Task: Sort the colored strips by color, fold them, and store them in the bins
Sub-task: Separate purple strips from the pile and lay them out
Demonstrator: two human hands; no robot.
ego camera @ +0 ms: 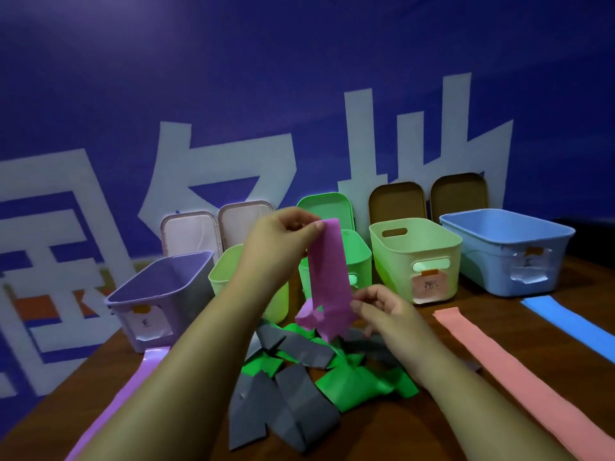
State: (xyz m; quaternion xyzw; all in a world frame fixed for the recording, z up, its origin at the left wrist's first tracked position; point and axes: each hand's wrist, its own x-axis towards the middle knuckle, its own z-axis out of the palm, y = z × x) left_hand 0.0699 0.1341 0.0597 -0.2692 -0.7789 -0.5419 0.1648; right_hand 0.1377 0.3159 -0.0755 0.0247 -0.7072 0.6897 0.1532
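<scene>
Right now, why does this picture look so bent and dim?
Head view: the wide-angle lens bends and tilts the wall lettering; lighting is dim and bluish; the purple strip in the left hand looks soft-edged; the green bin's label is too blurred to read.

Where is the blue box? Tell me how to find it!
Start at the brown table under the big blue wall, where a row of bins stands at the back. The blue bin is the last one on the right, beside a pale green bin. It is the only blue one.
</scene>
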